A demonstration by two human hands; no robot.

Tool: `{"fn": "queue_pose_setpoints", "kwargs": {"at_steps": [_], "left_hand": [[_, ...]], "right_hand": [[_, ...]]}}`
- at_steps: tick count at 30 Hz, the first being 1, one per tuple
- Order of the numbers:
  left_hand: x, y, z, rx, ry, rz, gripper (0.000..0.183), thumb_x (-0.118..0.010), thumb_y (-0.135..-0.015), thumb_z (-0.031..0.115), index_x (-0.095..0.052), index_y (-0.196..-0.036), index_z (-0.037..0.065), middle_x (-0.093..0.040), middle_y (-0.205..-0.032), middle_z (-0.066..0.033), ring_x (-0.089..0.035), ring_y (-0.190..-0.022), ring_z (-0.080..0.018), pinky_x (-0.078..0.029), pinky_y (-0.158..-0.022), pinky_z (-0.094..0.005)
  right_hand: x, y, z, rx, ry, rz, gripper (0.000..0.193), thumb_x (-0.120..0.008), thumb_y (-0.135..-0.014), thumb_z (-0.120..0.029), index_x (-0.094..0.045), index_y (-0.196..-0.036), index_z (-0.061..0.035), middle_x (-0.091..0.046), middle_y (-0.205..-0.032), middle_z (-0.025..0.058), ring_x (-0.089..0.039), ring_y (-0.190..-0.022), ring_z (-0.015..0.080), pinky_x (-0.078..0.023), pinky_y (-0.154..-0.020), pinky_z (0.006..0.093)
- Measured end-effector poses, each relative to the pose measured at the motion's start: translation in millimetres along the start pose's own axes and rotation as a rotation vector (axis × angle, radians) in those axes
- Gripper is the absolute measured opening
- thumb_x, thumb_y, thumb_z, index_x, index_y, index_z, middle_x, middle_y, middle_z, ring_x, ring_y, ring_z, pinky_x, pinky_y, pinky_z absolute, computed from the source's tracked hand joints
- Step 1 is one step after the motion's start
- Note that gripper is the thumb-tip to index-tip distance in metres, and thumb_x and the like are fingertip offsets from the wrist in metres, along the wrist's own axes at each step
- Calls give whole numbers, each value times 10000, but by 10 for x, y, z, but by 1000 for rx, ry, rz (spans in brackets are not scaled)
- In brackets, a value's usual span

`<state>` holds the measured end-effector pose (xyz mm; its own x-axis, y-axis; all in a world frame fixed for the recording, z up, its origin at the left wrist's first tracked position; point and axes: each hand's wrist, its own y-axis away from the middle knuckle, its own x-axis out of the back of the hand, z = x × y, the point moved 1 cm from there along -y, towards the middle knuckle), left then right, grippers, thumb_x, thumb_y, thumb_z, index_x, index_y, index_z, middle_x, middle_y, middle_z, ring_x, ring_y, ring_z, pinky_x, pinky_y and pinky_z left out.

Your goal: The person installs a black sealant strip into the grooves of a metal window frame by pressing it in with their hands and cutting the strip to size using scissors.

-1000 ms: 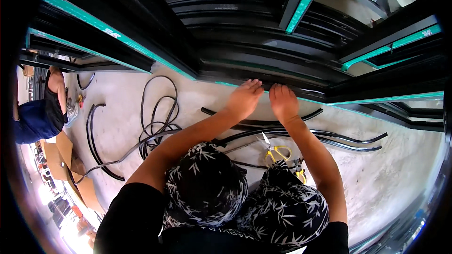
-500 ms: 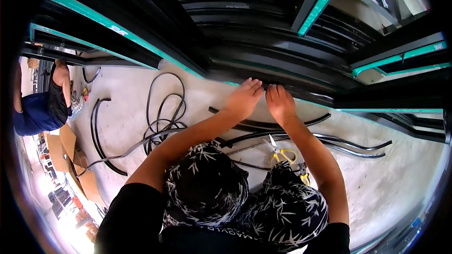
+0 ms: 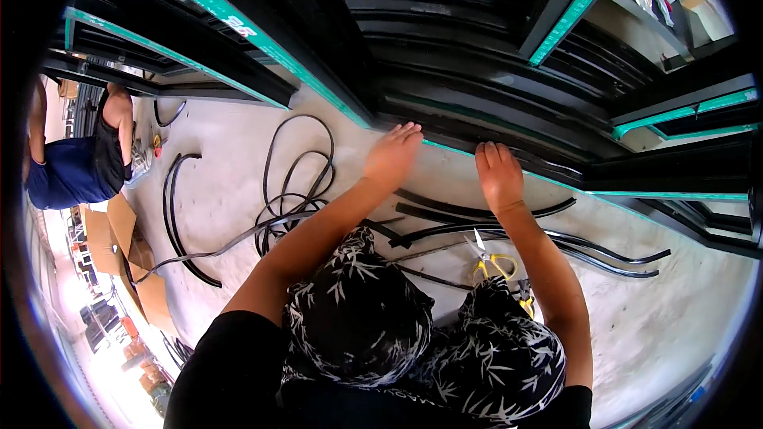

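Note:
A black metal frame [image 3: 477, 129] with green tape along its near edge stands in front of me. My left hand [image 3: 393, 160] lies on that lower edge near the corner, fingers stretched out and pressed together on the black profile. Farther right along the same edge, my right hand [image 3: 501, 179] rests with its fingers laid over the rim. Both hands look open; whether a thin strip lies under the fingertips I cannot tell. Yellow-handled scissors [image 3: 503, 264] lie on the floor by my right knee, with another yellow-handled tool [image 3: 525, 300] beside them, partly hidden.
Loops of black rubber strip [image 3: 300, 160] lie on the pale floor [image 3: 636, 318] at left. Shorter black strips [image 3: 612, 254] lie under my right arm. An opened cardboard box [image 3: 119, 242] stands far left, near another person [image 3: 75, 163] in dark clothes. More black frames [image 3: 191, 48] rise at left.
My hands have spread apart along the frame's edge: the left moved left toward the corner, the right slightly rightward. The whole view has shifted a little.

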<state>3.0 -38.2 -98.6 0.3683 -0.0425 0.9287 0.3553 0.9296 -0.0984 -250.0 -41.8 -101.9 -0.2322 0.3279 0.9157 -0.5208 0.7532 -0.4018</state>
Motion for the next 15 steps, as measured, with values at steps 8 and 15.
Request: {"fn": "queue_pose_setpoints", "kwargs": {"at_steps": [8,15], "left_hand": [[92,-331,525,-68,50,22,262,-625,-847,71,-643,-1105,35,-658,-1232,-130,-607,-1170,-299,-493,-976,-400],[-407,-959,1427,-419,78,-122,272,-574,-833,82,-645,-1094,52,-635,-1235,-118,-595,-1147,-301,-499,-950,-391]], "right_hand": [[190,188,58,-184,-89,-133,337,-610,-781,-145,-641,-1111,-87,-622,-1160,55,-589,-1087,248,-520,-883,384],[533,628,610,-486,-87,-47,351,-603,-789,-48,-659,-1134,-82,-639,-1153,59,-589,-1065,296,-502,-909,418]]}}
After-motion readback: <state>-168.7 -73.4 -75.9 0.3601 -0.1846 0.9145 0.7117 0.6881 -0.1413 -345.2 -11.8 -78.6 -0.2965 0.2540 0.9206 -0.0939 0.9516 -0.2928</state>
